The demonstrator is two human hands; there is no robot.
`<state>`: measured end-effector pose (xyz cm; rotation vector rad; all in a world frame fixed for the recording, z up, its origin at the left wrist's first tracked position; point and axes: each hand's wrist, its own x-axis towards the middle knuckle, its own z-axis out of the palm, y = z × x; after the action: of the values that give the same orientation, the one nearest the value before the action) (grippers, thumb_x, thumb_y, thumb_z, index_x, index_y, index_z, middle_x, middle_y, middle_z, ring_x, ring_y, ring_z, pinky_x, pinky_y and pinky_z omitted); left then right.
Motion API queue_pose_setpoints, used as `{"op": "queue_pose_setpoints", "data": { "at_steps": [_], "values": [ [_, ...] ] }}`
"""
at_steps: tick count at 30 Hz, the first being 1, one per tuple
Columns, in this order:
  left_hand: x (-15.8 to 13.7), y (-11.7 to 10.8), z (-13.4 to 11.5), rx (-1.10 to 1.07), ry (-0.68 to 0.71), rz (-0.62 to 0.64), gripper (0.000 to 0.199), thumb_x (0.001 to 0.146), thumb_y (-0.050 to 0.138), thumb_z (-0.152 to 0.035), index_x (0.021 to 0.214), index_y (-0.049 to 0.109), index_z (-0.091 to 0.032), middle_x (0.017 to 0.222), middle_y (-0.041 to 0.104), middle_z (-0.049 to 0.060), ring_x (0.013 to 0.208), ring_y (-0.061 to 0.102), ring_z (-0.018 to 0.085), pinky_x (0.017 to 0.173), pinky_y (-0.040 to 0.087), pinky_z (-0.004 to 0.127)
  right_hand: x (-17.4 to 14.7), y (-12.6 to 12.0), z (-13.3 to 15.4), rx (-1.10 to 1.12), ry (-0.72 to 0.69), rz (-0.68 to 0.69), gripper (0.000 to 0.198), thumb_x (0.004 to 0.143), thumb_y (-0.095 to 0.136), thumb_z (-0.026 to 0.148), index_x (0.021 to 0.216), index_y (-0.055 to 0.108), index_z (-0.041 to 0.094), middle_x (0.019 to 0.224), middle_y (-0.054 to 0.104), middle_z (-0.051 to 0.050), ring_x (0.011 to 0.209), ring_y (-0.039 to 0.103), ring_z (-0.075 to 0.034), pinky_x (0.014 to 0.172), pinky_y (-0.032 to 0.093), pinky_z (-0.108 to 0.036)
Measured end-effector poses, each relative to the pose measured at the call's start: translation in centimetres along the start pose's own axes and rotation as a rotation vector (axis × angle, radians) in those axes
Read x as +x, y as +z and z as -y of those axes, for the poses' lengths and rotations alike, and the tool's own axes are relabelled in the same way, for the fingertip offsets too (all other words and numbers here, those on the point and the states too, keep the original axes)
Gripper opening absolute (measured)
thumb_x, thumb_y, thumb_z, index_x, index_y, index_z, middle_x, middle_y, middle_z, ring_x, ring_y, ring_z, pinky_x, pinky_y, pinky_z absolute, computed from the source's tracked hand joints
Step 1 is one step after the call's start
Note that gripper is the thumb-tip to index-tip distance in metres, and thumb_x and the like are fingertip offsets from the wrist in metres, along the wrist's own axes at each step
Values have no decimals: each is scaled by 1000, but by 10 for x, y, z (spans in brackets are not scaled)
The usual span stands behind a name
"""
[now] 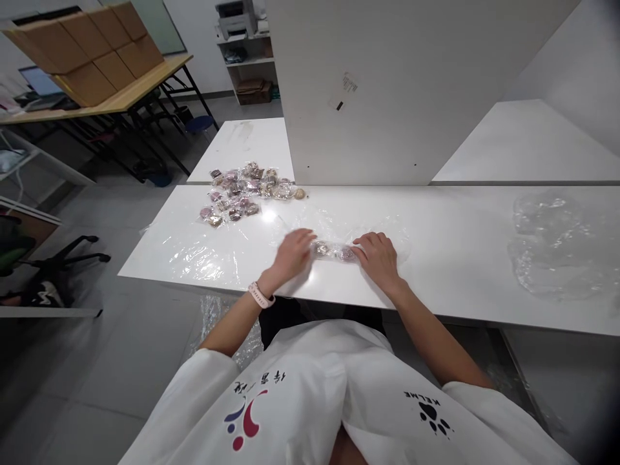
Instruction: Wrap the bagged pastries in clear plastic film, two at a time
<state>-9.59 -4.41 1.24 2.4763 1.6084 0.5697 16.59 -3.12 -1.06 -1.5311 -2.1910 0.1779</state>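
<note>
A short row of small wrapped pieces [334,250], brown and pinkish, lies inside clear plastic wrap [324,223] on the white table. My left hand [294,252] grips the left end of this bundle with curled fingers. At its right end my right hand [380,255] pinches the plastic between thumb and fingers. Loose film spreads out behind the bundle and past the right hand. What exactly the wrapped pieces are is too small to make out.
A pile of similar small packets [242,190] lies at the table's back left. Flat clear film [203,258] covers the left front. Crumpled bubble wrap [562,245] lies at the right. A tall white panel [387,97] stands along the back edge.
</note>
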Motion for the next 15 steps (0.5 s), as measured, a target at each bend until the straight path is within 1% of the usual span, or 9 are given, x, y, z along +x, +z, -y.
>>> {"op": "queue_pose_setpoints", "data": {
  "at_steps": [1,2,3,5,6,8,11,13,15],
  "values": [
    [-4,9,-5,-33,75,67,42,94,47,-16,135,54,-22,145,55,10,137,46,28,112,36,51,-6,3,0,3,-84,-28,30,100,47,38,104,71,20,108,70,-10,104,58,-27,86,41,-39],
    [-7,17,-8,-56,113,110,44,95,48,-18,138,51,-21,149,51,10,139,44,28,114,34,51,-11,5,0,15,-160,-24,30,100,49,39,110,70,20,112,70,-10,106,58,-27,89,41,-40],
    [-9,24,-9,-75,116,124,44,96,46,-19,140,50,-21,150,50,10,139,44,27,114,33,50,-17,7,-2,33,-219,-6,32,99,51,41,117,68,21,117,69,-10,108,58,-27,90,42,-40],
    [-7,29,-5,-113,64,111,39,99,41,-20,136,53,-22,142,58,9,130,52,26,109,38,46,-24,8,-7,61,-258,21,38,99,50,41,129,63,21,123,67,-10,110,58,-27,90,43,-40],
    [-3,29,-1,-127,27,106,36,100,39,-21,132,56,-22,134,64,9,122,58,25,102,42,43,-24,7,-10,73,-240,24,38,100,47,39,130,62,21,122,67,-10,109,58,-26,90,44,-39],
    [10,26,6,-142,-50,112,32,102,39,-26,123,62,-21,114,72,9,103,65,23,87,47,36,-19,7,-16,121,-165,26,37,103,39,35,124,65,21,114,70,-9,104,61,-25,86,45,-37],
    [38,20,14,-140,-181,155,29,102,42,-34,112,65,-21,91,73,7,80,66,21,70,45,31,0,7,-21,221,17,98,36,102,39,39,113,69,23,94,73,-5,86,64,-22,74,46,-34],
    [54,19,13,-88,-263,189,25,99,50,-37,106,66,-21,85,72,6,77,66,22,70,45,32,14,9,-20,213,159,140,31,99,44,39,107,70,24,83,72,-3,76,63,-21,67,42,-32],
    [61,19,8,45,-282,154,19,96,55,-31,103,67,-19,91,73,10,89,66,26,79,48,37,21,10,-15,104,195,80,25,96,49,34,103,70,22,86,71,-6,81,61,-23,69,40,-34]
  ]
}}
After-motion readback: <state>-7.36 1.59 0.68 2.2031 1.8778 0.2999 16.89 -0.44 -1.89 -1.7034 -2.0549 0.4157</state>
